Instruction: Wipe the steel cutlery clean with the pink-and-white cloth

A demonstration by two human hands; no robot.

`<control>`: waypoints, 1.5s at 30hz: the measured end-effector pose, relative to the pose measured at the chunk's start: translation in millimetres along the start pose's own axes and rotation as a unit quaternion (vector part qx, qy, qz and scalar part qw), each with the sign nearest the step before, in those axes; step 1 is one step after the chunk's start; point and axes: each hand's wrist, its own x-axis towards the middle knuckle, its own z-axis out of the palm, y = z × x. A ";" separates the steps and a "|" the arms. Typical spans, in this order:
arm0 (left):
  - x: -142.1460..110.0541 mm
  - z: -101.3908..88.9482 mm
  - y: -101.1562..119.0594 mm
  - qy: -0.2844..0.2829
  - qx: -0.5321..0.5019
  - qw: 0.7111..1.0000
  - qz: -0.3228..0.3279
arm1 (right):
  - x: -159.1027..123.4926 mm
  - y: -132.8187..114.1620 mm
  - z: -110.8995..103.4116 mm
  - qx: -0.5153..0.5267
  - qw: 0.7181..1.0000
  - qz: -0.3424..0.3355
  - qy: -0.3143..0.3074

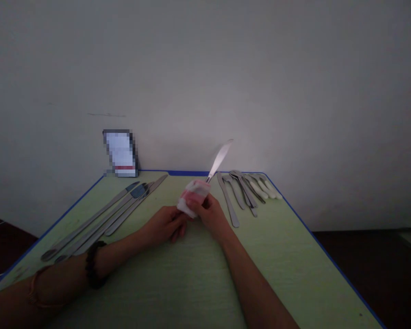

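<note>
My right hand [210, 214] is closed around a white and red cloth [192, 195] wrapped about the lower part of a table knife [219, 160], whose blade points up and away to the right. My left hand [166, 225] rests on the green table [198, 274] just left of the cloth, its fingers curled and closed at the knife's handle end, which is hidden under the cloth. A dark bead bracelet [92, 265] sits on my left wrist.
Several long knives [113, 214] lie in a row at the left of the table. A pile of spoons and other cutlery [248, 189] lies at the back right. A blurred card [120, 153] leans on the wall behind. The table has a blue edge.
</note>
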 end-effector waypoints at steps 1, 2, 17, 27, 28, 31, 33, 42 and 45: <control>-0.3 -0.5 0.7 -0.009 0.009 1.000 0.005 | 0.0 0.1 0.4 -0.005 1.000 0.000 -0.002; -0.7 -0.9 1.7 -0.019 0.018 1.000 0.011 | -0.1 0.2 0.7 -0.009 1.000 0.000 -0.003; -2.8 -0.8 3.7 -0.033 -0.004 0.999 0.011 | -0.3 5.8 -3.6 0.081 0.996 0.011 -0.027; -4.2 0.6 3.5 -0.060 -0.009 0.998 0.025 | 2.0 11.3 -9.2 0.140 0.987 0.049 -0.059; -4.1 0.7 2.9 -0.060 -0.013 0.998 0.024 | 1.9 10.9 -9.2 0.145 0.987 0.052 -0.055; -3.9 0.4 2.2 -0.065 -0.003 0.998 0.024 | 1.4 9.4 -8.7 0.153 0.985 0.069 -0.044; -4.0 -0.1 2.8 -0.069 0.010 0.997 0.031 | 0.9 8.1 -8.1 0.160 0.983 0.081 -0.030; -4.2 -1.1 6.3 -0.077 0.045 0.995 0.048 | 2.4 11.3 -9.3 0.157 0.984 0.086 -0.020; -3.4 -0.4 4.5 -0.074 0.031 0.996 0.031 | 3.7 14.4 -10.6 0.154 0.985 0.076 -0.023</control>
